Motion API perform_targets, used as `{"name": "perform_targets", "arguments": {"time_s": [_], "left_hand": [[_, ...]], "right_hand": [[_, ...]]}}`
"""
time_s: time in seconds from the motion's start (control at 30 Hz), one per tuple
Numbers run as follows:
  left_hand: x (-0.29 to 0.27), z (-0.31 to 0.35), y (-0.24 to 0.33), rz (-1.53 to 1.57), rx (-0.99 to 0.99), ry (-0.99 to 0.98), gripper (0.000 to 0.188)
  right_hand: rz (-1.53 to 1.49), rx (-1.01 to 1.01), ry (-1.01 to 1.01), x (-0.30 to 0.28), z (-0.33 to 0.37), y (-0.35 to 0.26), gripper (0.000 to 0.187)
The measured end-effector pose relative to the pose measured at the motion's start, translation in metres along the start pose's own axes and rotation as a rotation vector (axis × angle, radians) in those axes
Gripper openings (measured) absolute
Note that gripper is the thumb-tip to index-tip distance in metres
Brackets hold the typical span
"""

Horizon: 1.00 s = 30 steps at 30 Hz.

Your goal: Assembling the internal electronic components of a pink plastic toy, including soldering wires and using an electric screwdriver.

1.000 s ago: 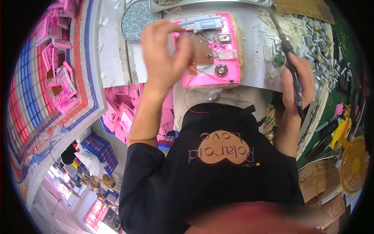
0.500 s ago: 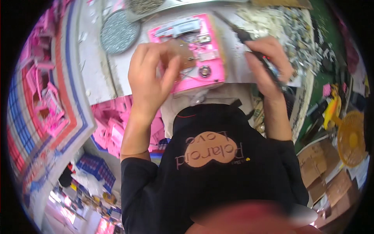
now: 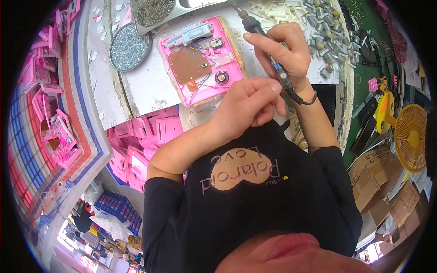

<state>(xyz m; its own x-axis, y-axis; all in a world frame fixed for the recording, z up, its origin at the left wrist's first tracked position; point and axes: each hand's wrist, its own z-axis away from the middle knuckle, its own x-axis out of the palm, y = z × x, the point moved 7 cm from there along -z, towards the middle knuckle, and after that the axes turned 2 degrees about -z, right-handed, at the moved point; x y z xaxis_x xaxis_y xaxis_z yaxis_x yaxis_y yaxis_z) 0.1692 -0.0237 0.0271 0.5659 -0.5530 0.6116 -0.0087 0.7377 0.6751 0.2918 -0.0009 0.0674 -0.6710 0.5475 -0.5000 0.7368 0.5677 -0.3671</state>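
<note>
My right hand (image 3: 286, 52) is wrapped round the dark handle of a soldering iron (image 3: 251, 23), whose tip points up toward the metal tray at the top. Just below it is my left hand (image 3: 246, 105), closed with fingers curled, near the iron's cord end; whatever it pinches, if anything, is hidden. Left of both hands lies an open pink plastic casing (image 3: 233, 75) on a padded base. Inside it are a brown circuit board (image 3: 189, 63), a grey plastic holder (image 3: 189, 35), a small motor (image 3: 216, 43), a round black speaker (image 3: 221, 78) and thin wires.
A round dish (image 3: 112, 57) of silvery bits stands left of the casing, beside a metal tray (image 3: 182, 8) of small parts. White plastic pieces (image 3: 268, 11) and small grey motors (image 3: 321, 32) are heaped at right. Pink casings (image 3: 136, 150) fill a container below the table's left edge.
My left hand has left the circuit board and moved right and toward my body, its fingers now curled. My right hand, still holding the soldering iron, has come left, closer to the casing.
</note>
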Motion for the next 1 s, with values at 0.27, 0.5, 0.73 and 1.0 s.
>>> {"name": "perform_targets", "arguments": {"time_s": [0.27,0.5,0.73,1.0], "left_hand": [[0.003,-0.005,-0.010,0.102,-0.020,0.039,0.037],[0.006,-0.003,-0.012,0.029,0.006,0.107,0.041],[-0.011,0.005,0.010,-0.361,0.093,-0.019,0.034],[-0.140,0.095,0.086,-1.530,0.577,1.021,0.020]], "right_hand": [[0.016,-0.041,0.006,-0.001,0.007,-0.005,0.053],[0.002,-0.010,0.044,0.003,0.011,-0.007,0.053],[-0.123,0.080,-0.057,0.001,0.007,-0.010,0.054],[-0.466,0.708,-0.026,0.020,0.034,0.012,0.035]]}}
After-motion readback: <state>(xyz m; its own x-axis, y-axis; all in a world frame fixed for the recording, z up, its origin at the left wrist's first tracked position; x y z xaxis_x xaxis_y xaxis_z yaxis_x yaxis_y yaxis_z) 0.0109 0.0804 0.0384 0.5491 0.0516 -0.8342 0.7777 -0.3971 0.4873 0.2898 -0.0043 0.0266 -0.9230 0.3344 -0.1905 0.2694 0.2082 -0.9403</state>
